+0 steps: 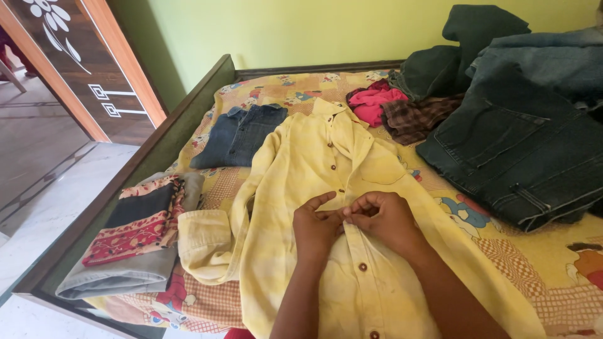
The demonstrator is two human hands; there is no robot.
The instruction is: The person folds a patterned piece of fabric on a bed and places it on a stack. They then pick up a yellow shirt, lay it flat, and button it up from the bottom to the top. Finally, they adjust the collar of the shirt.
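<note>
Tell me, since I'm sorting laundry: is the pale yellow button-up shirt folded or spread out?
Spread out. The pale yellow button-up shirt lies flat, front up, on the patterned bedsheet, sleeve out, both hands at its placket.

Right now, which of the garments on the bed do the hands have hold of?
The pale yellow button-front shirt, spread flat mid-bed. Both the left hand and the right hand pinch its button placket; the other clothes lie untouched around it.

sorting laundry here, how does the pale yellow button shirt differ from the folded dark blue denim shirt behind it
The pale yellow button shirt lies spread open and flat, sleeves out; the folded dark blue denim shirt is a compact rectangle. The yellow one covers far more of the bed. The left hand and right hand pinch the yellow shirt's button placket; nothing touches the denim one. Both are collared and lie on the patterned bedsheet.
</note>
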